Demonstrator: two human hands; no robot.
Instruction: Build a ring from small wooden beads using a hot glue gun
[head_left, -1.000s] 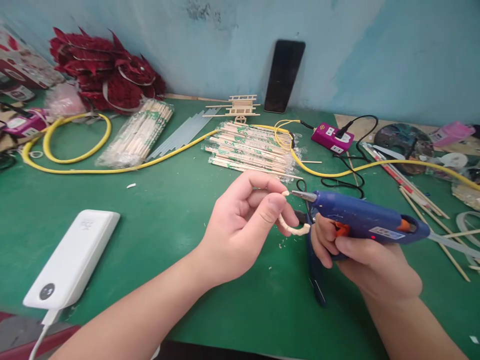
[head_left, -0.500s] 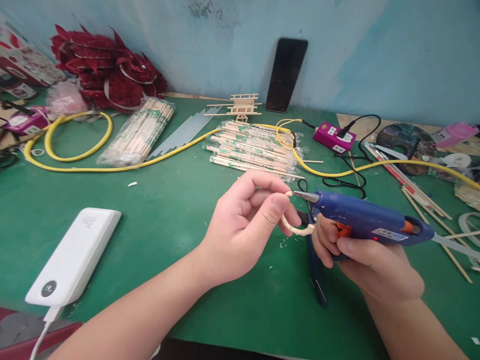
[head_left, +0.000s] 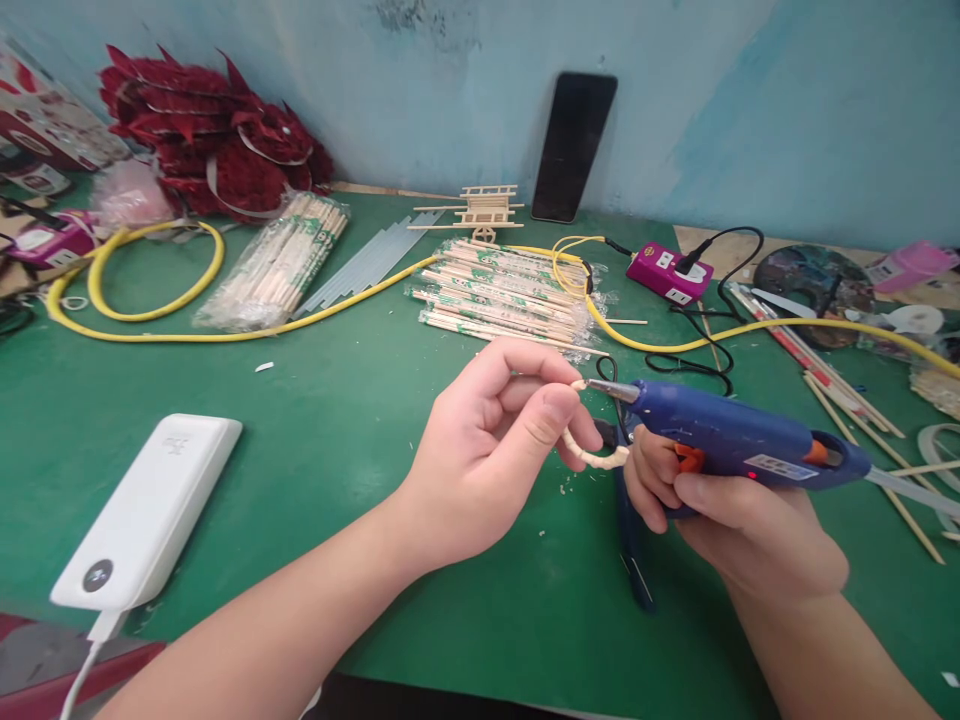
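My left grip (head_left: pixel 487 460) is pinching the curved piece (head_left: pixel 592 460) near its upper end, thumb against fingers. The piece bends down and round in front of that grip like an unfinished ring, its lower end free and just beside the knuckles of my right grip (head_left: pixel 739 530); whether they touch, I can't tell. My right grip is wrapped round the glue gun (head_left: pixel 720 420), with fingers at its orange trigger (head_left: pixel 688 460). How hard they press doesn't show.

Over the past second very little has changed. Both grips keep almost the same pose, and the nozzle (head_left: pixel 615 390) has stayed pointed at the upper end of the curved piece, perhaps a shade closer. I judge that the gun is being steadied there for glue, though I can't make out contact or a bead from here.

Under the gun, left of my right grip, a blue-handled tool (head_left: pixel 636 560) lies on the green worktop (head_left: pixel 315 420). Beyond my left grip are the wrapped sticks (head_left: pixel 502 290), with a small stick cart (head_left: pixel 487 210) behind them. A white power bank (head_left: pixel 150 510) lies well to that grip's left.
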